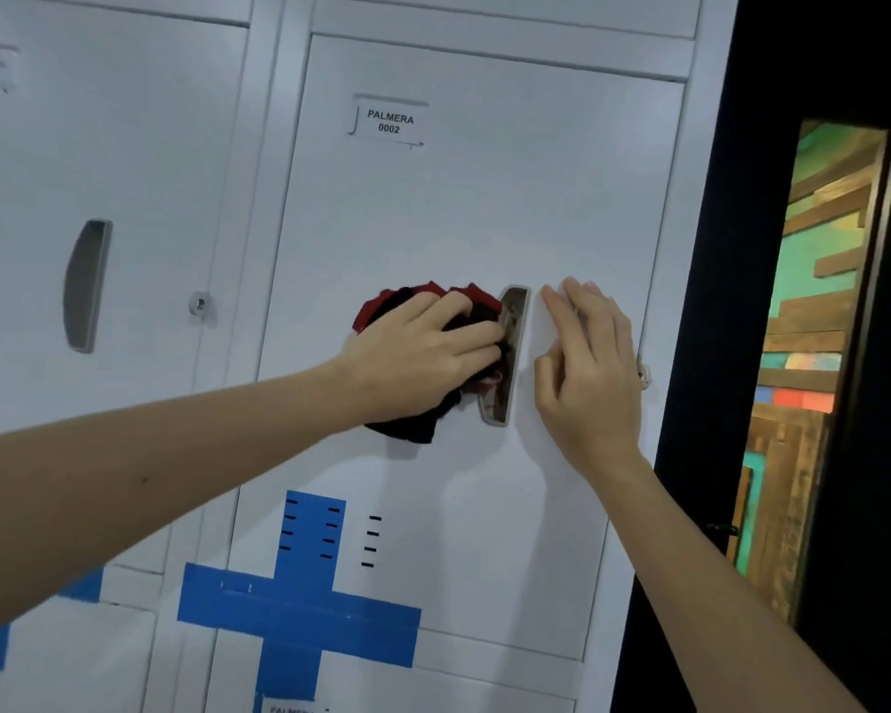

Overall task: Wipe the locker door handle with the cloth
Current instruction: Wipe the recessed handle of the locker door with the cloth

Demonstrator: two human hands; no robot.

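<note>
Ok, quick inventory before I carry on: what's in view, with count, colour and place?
Locker doors: two, white, side by side.
Handles: two, grey metal; one on each door, other at.
Cloth: one, red and black, pressed against the right door's handle.
Label: one, white, reads PALMERA 0002, upper right door.
Tape cross: one, blue, lower right door.
Keyholes: two, metal, one beside each door edge.
Left hand: grip on cloth.
Right hand: open, flat on door.

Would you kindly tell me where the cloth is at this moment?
In the head view, the cloth is bunched under the left hand, pressed against the left edge of the locker door handle, below the PALMERA 0002 label.
</note>
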